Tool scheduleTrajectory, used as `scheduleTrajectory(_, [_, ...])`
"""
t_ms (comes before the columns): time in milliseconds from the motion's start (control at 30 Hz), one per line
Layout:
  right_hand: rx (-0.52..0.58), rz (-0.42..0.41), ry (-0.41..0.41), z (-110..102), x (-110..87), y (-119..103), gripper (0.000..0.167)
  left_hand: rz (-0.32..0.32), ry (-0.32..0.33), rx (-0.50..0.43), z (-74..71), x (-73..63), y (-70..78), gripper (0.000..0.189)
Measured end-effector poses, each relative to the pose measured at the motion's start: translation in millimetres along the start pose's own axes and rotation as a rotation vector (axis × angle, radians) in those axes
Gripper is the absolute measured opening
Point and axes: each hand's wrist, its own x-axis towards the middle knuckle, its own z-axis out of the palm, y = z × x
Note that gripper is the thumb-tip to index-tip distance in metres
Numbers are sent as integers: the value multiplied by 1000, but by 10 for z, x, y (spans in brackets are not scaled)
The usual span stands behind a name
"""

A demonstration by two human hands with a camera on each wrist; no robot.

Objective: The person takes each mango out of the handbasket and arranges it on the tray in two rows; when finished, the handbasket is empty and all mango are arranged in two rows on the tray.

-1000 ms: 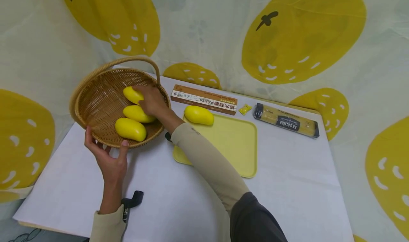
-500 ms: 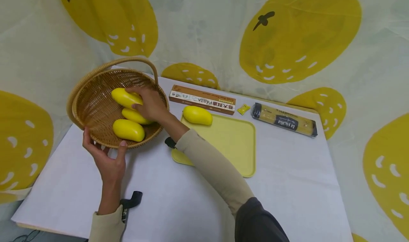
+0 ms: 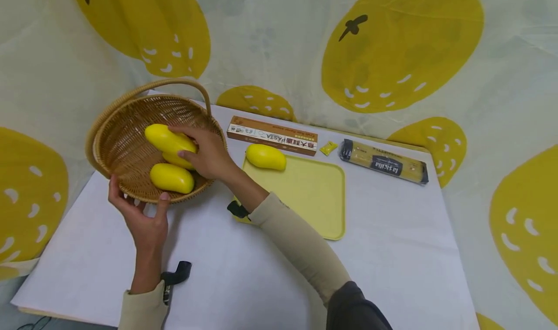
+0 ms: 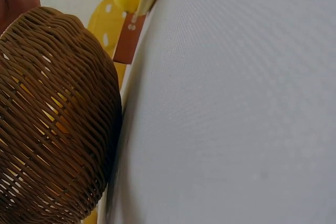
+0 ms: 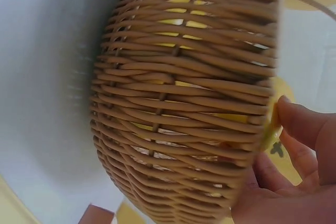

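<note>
A round wicker basket with an arched handle stands at the table's left, its opening tilted toward me. My left hand holds its near rim, thumb at the edge and fingers round the side. Inside the basket's opening my right hand grips a yellow mango between thumb and fingers. Below it a second mango is partly covered, and a third mango lies nearer the front rim. In the right wrist view, the woven side hides most of the fruit, while the right thumb presses the mango.
Right of the basket lies a yellow tray with another mango at its back left corner. Behind it are a brown pasta box, a small yellow packet and a bag of spaghetti. A printed curtain hangs behind the table.
My right hand has drawn its mango leftward and toward me within the basket, now overlapping the middle mango. The left hand keeps its hold on the rim. The whole view has shifted slightly.
</note>
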Motion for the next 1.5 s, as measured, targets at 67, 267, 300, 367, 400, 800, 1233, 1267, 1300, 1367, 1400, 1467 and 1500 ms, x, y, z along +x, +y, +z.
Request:
scheduleTrajectory(67, [24, -6, 9, -30, -64, -6, 58, -3, 0, 3, 0, -3, 10, 96])
scheduleTrajectory(267, [114, -49, 46, -125, -264, -23, 57, -4, 6, 19, -20, -3, -50, 97])
scheduleTrajectory(300, [128, -57, 50, -140, -295, -24, 57, -5, 8, 19, -21, -3, -68, 98])
scheduleTrajectory(367, [145, -56, 53, -173, -356, -26, 57, -5, 12, 18, -25, 1, -104, 98])
scheduleTrajectory(400, [155, -55, 57, -191, -387, -29, 57, -6, 12, 18, -26, 2, -120, 98])
scheduleTrajectory(800, [259, -61, 98, -414, -746, 15, 55, -6, 7, 21, -46, 3, -169, 98])
scheduleTrajectory(1233, [255, -37, 179, -709, -1064, 187, 55, -1, 6, 24, -52, 17, -200, 100])
scheduleTrajectory(1267, [258, -37, 183, -734, -1084, 198, 56, -1, 5, 26, -48, 15, -188, 100])
scheduleTrajectory(1300, [259, -36, 189, -757, -1104, 208, 56, -1, 5, 26, -45, 14, -180, 100])
scheduleTrajectory(1367, [258, -34, 197, -800, -1146, 231, 56, -1, 5, 27, -44, 12, -176, 100])
scheduleTrajectory(1400, [256, -33, 200, -821, -1168, 243, 56, -1, 5, 26, -45, 11, -178, 100])
scheduleTrajectory(1467, [252, -24, 208, -863, -1214, 274, 57, 0, 5, 26, -47, 10, -184, 100])
scheduleTrajectory(1500, [249, -17, 211, -883, -1239, 295, 57, 0, 4, 26, -48, 10, -187, 100])
